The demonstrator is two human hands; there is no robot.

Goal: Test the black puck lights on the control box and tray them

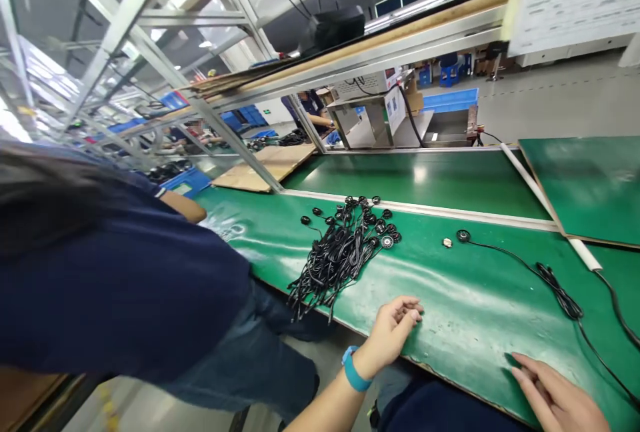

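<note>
My left hand (393,331), with a blue band on the wrist, hovers at the green table's front edge. Its fingers are loosely curled, a gap shows before the thumb, and nothing is visible in it. To its upper left lies a pile of black cables (336,255) with round black ends. My right hand (563,395) is low at the right, fingers stretched out and thumb apart, holding nothing. Beyond it, one black cable (560,292) lies in a tied bundle, its lead running to a round black disc (463,236). Beside that disc sits a small pale piece (447,243).
A co-worker in a dark blue shirt (125,285) stands close at my left. A metal rail (430,210) crosses behind the cables. At the right are a green board (590,185) and a white tube (585,255). Cardboard (265,167) lies at the back left.
</note>
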